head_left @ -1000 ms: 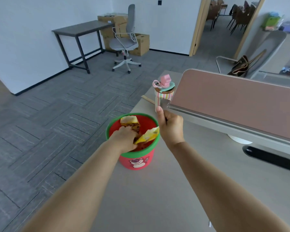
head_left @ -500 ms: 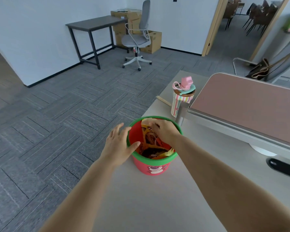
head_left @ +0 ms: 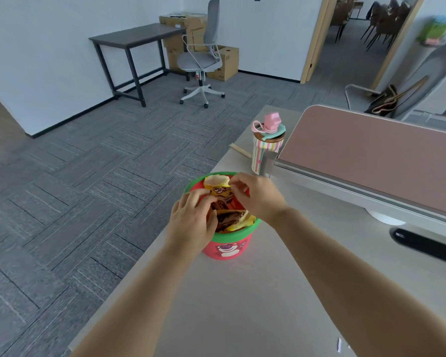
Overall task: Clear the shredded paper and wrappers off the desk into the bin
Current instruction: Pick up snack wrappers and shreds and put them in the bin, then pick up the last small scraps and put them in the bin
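A small red bin (head_left: 227, 249) with a green rim and a bear picture stands near the desk's left edge. Crumpled yellow and brown wrappers (head_left: 231, 219) fill it to the top, and one yellow wrapper (head_left: 216, 185) sticks up at the far rim. My left hand (head_left: 191, 220) lies over the bin's near-left rim with its fingers bent down onto the wrappers. My right hand (head_left: 259, 198) hovers over the right side of the bin, thumb and fingers pinched at the yellow wrapper. A small white paper scrap (head_left: 340, 345) lies on the desk (head_left: 242, 305) near the bottom.
A striped bottle (head_left: 264, 150) with a pink lid stands just behind the bin, beside a pink divider panel (head_left: 371, 155). A wooden stick (head_left: 240, 150) lies left of the bottle. A black oblong object (head_left: 428, 244) rests at the right. The desk's edge drops to carpet on the left.
My left hand has come from beside the bin onto its rim, fingers now on the wrappers. My right hand stays over the bin, its fingers now pinched at the yellow wrapper.
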`<state>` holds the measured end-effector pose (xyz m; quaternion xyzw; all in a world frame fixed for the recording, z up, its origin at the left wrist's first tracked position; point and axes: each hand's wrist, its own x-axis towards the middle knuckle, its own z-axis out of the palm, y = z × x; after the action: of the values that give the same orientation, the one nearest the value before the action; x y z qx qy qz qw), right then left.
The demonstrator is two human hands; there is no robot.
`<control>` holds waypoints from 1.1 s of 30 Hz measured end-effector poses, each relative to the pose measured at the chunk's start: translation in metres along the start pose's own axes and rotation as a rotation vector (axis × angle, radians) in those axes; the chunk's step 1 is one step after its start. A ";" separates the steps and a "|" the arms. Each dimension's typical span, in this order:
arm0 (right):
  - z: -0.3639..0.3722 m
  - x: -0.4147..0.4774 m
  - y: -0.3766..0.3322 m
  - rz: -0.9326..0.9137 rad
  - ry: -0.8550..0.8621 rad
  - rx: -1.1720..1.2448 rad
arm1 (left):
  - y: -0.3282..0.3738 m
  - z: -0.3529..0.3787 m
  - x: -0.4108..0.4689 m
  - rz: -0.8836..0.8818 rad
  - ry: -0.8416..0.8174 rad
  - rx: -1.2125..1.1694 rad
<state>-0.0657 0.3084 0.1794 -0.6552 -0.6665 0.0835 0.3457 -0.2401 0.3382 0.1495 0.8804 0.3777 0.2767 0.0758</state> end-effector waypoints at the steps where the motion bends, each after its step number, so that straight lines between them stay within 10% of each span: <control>1: -0.005 -0.008 0.003 -0.017 0.058 0.000 | 0.009 0.001 0.000 0.040 0.021 -0.021; 9: -0.063 -0.150 0.090 0.251 0.208 -0.061 | 0.117 0.050 -0.026 0.387 0.132 -0.135; 18: -0.108 -0.372 0.177 0.711 0.221 -0.295 | 0.214 0.190 -0.114 0.439 -0.616 -0.108; 22: -0.114 -0.432 0.203 0.987 -0.004 -0.337 | 0.216 0.228 -0.126 0.286 -0.652 -0.004; 28: -0.090 -0.440 0.203 0.801 -0.195 -0.291 | 0.225 0.259 -0.107 0.137 -0.779 0.136; 33: -0.066 -0.423 0.176 0.518 -0.227 -0.179 | 0.226 0.245 -0.146 0.478 -0.698 0.002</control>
<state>0.0737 -0.0855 -0.0192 -0.8178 -0.5163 0.1827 0.1771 -0.0476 0.0945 -0.0406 0.9842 0.1148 -0.0285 0.1320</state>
